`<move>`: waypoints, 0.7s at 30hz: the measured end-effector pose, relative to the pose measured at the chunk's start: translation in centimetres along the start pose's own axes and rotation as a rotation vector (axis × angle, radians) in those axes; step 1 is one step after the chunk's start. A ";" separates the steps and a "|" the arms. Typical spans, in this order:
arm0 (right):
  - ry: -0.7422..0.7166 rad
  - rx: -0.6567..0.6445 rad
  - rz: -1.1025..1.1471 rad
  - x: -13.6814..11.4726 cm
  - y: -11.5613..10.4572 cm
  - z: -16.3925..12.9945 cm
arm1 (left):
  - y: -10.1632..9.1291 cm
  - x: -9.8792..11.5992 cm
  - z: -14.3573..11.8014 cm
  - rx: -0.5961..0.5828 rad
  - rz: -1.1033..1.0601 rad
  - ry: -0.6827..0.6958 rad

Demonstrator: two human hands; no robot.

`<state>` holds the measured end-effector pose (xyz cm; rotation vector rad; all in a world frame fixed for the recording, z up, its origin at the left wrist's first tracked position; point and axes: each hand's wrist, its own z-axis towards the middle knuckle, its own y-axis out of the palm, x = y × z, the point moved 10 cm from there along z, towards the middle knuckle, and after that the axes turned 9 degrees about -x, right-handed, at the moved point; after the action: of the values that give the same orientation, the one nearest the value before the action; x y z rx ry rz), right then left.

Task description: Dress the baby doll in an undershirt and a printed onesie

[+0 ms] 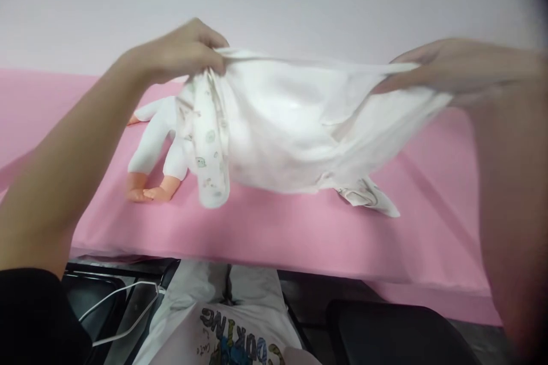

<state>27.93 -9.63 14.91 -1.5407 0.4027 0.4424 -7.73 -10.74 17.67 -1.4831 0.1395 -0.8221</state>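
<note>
My left hand (184, 51) pinches one edge of a white baby garment (291, 131) with small printed figures. My right hand (432, 65) grips the opposite edge, so the cloth hangs stretched between them above the pink table (265, 228). Behind the cloth lies a baby doll (156, 142) in white clothing; its legs and bare feet point to the left, and its upper body is hidden by the garment. A corner of the garment (368, 197) rests on the table.
A white wall rises behind the table. Below the near table edge are a black chair seat (394, 331), a white cable (124, 308) and my printed shirt (231, 342).
</note>
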 end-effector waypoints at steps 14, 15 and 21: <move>-0.041 -0.361 -0.225 1.2 22.8 7.9 | 17.8 -15.5 8.2 -0.392 0.393 -0.392; -0.060 -0.363 -0.238 0.8 22.9 7.9 | 17.6 -15.9 8.4 -0.378 0.391 -0.395; -0.135 -0.420 -0.497 -0.9 24.6 7.5 | 16.2 -17.1 9.8 -0.262 0.426 -0.480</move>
<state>14.33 -2.60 -5.75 -1.9301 -0.1964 0.2432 -8.27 4.91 -2.45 -1.7740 0.1974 -0.0966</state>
